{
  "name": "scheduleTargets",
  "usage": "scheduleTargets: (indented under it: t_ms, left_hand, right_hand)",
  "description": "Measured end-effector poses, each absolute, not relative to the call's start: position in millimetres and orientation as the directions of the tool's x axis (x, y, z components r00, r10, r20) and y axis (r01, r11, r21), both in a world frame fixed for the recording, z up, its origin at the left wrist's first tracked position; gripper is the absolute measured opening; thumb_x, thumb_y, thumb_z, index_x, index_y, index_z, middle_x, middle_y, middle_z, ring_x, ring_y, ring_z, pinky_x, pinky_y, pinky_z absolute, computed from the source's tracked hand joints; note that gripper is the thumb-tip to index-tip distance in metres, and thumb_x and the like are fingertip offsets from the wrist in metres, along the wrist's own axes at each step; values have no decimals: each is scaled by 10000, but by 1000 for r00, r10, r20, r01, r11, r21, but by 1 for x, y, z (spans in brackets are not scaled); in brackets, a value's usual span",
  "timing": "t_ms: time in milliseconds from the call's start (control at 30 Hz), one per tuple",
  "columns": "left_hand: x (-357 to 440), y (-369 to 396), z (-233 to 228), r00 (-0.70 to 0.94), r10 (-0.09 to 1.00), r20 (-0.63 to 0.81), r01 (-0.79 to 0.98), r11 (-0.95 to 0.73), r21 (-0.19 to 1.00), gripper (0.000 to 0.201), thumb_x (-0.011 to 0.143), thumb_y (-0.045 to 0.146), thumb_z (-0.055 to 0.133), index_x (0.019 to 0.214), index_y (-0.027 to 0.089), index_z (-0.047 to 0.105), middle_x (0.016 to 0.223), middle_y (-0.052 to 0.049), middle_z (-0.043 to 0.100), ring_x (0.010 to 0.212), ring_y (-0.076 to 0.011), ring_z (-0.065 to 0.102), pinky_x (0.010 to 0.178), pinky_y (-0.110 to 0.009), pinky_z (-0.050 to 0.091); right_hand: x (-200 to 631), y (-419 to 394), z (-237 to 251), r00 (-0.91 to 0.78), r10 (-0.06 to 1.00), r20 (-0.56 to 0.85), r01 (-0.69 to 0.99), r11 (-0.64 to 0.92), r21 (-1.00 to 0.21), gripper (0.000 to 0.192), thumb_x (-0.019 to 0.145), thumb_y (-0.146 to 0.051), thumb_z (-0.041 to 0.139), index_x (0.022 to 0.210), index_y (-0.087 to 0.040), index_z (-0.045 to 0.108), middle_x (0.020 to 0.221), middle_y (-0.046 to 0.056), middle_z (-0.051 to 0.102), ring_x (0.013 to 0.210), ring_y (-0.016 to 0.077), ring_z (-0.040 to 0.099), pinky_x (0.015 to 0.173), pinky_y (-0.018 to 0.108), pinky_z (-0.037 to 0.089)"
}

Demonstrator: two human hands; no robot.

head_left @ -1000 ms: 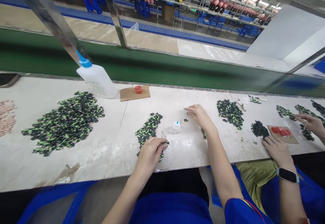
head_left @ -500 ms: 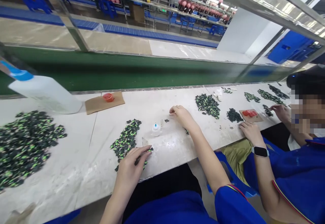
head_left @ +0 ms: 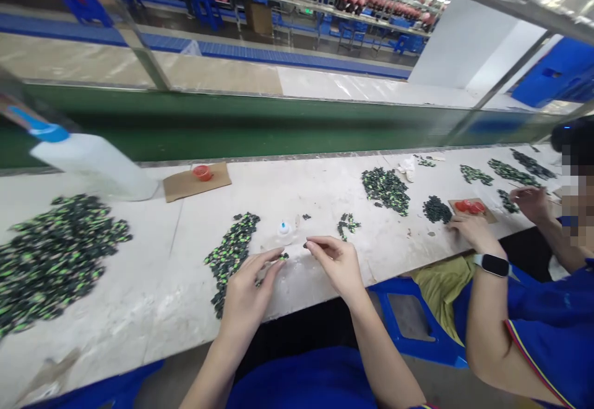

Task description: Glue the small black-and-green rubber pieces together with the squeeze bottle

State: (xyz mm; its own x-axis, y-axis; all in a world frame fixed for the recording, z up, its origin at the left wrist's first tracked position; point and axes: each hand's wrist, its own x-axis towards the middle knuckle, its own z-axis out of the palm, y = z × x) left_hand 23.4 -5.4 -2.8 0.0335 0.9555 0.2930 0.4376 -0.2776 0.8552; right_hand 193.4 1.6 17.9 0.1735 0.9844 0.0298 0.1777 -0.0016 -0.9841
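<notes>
Between thumb and forefinger of my left hand (head_left: 253,285) is a small black-and-green piece (head_left: 284,256). My right hand (head_left: 338,265) pinches a tiny dark piece (head_left: 305,245) a short way to the right of it. Just behind the two hands stands a small clear bottle with a white top and blue tip (head_left: 284,231). A pile of black-and-green pieces (head_left: 234,239) lies to the left, partly hidden by my left hand. Beyond my right hand is a little cluster of similar pieces (head_left: 348,226), with a few dark bits (head_left: 306,216) near the bottle.
At far left, a large pile (head_left: 55,254) lies before a big blue-capped bottle (head_left: 95,164). A red cup (head_left: 202,173) sits on cardboard (head_left: 179,187). More piles (head_left: 385,189) lie to the right, where a co-worker's hands (head_left: 477,232) work beside red containers (head_left: 469,206).
My right hand has come back from the small dark bits toward my left hand, now pinching a tiny dark piece. The small cluster it covered shows. My left hand keeps its piece.
</notes>
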Motion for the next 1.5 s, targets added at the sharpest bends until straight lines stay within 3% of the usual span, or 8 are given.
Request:
scheduleTargets:
  t_ms: [267,433,600,733,867,1233,1500]
  left_hand:
    - [34,-5,10,60,914,401,461,-381,801,161,887,233,527,933,215,681,858,-38,732,803,-181,673,747,-303,551]
    - [35,-7,13,86,893,442,454,-430,780,167,891,208,524,931,209,686,857,-50,733,795,-183,668,717,-299,551]
    - [36,-7,15,92,883,460,428,-452,783,164,888,187,531,922,203,692,850,-51,733,780,-177,665,710,-294,548]
    - [36,-9,19,77,905,418,375,-415,829,159,879,188,548,910,200,703,840,-50,735,784,-175,667,721,-293,548]
    - [35,-11,25,69,958,278,299,-286,911,156,852,214,581,908,211,726,867,-49,742,812,-183,682,750,-299,557]
    - [33,-12,30,75,991,109,148,-120,982,136,749,189,663,839,203,764,839,-45,758,817,-197,692,779,-299,562]
    - [22,-7,31,278,913,298,175,-354,919,165,824,144,620,925,207,734,859,-53,745,809,-176,677,747,-294,543]
  right_hand:
    - [176,-8,20,137,990,-40,-4,-40,-999,162,725,-337,702,784,-190,739,817,47,757,772,197,711,721,317,586]
    - [176,-9,17,172,984,-40,-2,-40,-999,168,709,-347,721,747,-183,732,753,42,750,689,194,707,656,314,587]
    - [175,-10,17,147,989,-1,24,-5,-1000,139,729,-319,711,766,-187,735,758,37,747,711,193,705,687,323,591]
    - [174,-12,16,144,980,138,81,127,-989,62,769,-248,684,772,-204,727,762,28,732,728,172,693,688,299,577]
    - [174,-14,11,142,927,347,176,321,-931,83,791,-166,664,803,-223,723,778,26,718,731,161,679,682,298,566]
    - [183,-12,15,-77,703,707,388,674,-628,239,782,-27,629,916,-220,673,776,51,692,711,173,665,590,309,574]
    - [198,-12,20,-169,826,538,374,559,-740,410,783,-92,633,1168,-223,575,826,33,707,685,143,670,665,293,595]
